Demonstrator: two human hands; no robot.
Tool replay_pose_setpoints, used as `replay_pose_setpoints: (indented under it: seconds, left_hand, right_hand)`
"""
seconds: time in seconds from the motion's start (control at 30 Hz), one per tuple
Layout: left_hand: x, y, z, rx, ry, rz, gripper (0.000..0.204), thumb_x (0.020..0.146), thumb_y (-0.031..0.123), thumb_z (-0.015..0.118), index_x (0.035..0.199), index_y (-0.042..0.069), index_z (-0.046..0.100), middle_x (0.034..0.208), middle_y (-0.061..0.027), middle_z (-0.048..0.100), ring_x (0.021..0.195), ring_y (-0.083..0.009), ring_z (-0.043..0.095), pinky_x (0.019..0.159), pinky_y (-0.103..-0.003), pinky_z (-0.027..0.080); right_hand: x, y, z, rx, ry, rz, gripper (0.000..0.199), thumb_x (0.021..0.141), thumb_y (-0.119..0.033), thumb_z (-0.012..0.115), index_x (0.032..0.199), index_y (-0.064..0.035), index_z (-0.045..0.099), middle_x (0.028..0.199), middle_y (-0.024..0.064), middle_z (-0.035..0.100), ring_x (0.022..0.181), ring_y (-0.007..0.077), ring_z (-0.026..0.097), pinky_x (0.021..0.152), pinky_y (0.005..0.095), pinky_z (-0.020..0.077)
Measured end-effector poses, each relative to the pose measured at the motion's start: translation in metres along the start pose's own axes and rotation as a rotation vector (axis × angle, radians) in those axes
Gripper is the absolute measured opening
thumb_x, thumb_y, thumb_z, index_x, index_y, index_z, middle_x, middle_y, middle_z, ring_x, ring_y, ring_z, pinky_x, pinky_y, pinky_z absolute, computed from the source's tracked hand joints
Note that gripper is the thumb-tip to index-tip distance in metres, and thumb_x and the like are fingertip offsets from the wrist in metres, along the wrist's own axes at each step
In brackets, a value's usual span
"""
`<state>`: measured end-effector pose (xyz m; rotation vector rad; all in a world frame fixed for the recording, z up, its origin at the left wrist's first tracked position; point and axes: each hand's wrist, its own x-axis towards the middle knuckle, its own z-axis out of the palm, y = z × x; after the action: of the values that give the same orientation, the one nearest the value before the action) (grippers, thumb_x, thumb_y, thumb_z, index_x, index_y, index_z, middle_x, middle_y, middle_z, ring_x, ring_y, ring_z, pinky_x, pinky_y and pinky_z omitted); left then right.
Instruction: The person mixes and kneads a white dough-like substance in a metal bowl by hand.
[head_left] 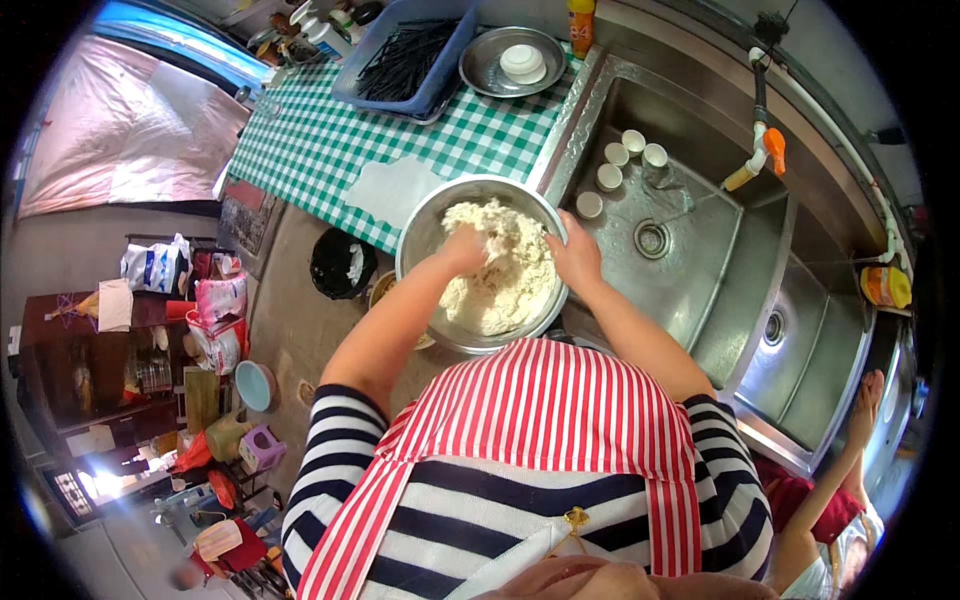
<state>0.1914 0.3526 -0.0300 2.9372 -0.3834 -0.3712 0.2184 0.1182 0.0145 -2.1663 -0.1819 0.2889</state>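
Dough [500,275] fills steel mixing bowl [430,225], sitting just left of the sink [690,290]. Left hand [463,248] fingers buried in dough, grip unclear. Right hand [575,255] open, cupping dough at the bowl's sink-side rim.

Steel bowl [430,225] landmark: checked table [330,140] bare just behind it, except white sheet [392,188]. Sink [700,260] right of it open; small white cups [620,165] crowd its far corner.
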Motion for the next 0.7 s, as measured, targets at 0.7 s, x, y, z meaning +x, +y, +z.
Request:
replay_pose_setpoints:
  seconds: [0.7]
  left_hand:
    - [-0.041, 0.077, -0.067, -0.142, -0.474, -0.138, 0.018, 0.066, 0.016, 0.059, 0.068, -0.001, 0.063, 0.073, -0.0218, 0.061, 0.073, -0.0361, 0.06, 0.067, -0.043, 0.048]
  right_hand:
    - [0.064, 0.002, 0.002, -0.173, -0.133, -0.132, 0.035, 0.082, -0.023, 0.057, 0.114, -0.0099, 0.055, 0.085, 0.02, 0.063, 0.082, 0.035, 0.06, 0.072, 0.0441, 0.0457]
